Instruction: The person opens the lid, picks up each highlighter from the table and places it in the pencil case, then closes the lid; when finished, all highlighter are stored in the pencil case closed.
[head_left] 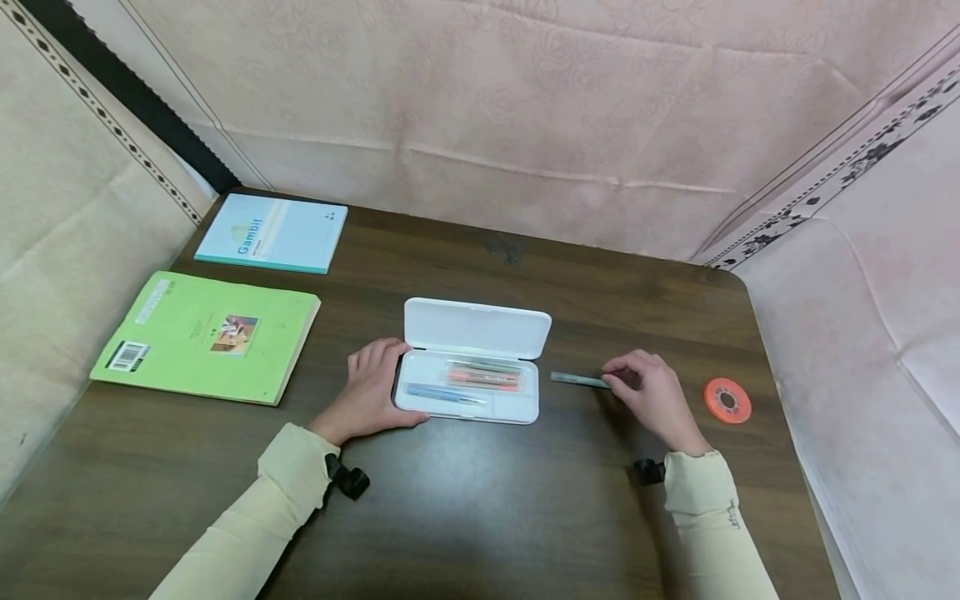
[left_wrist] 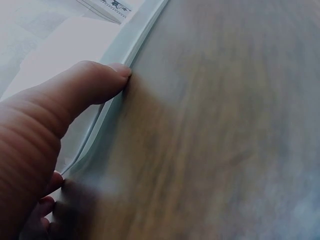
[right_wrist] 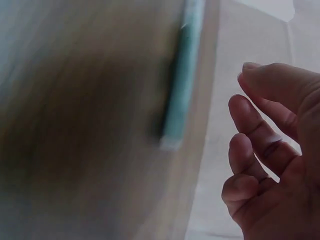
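Note:
A white pencil case (head_left: 517,408) lies on the table with its lid (head_left: 476,327) raised at the back. Inside are orange-red pens (head_left: 483,379) and a blue pen (head_left: 446,393). My left hand (head_left: 378,387) grips the case's left end, with the thumb (left_wrist: 97,82) along the front edge. To the right of the case lies a slim green pen-like stick (head_left: 573,379). My right hand (head_left: 648,392) is at its right end in the head view. In the right wrist view the fingers (right_wrist: 242,110) are bent loosely, apart from the stick (right_wrist: 180,95), holding nothing.
An orange disc with a grey centre (head_left: 727,401) lies right of my right hand. On the left are a green book (head_left: 202,333) and, behind it, a light blue notebook (head_left: 273,233). Patterned cloth (head_left: 480,108) hangs around the wooden table (head_left: 480,517).

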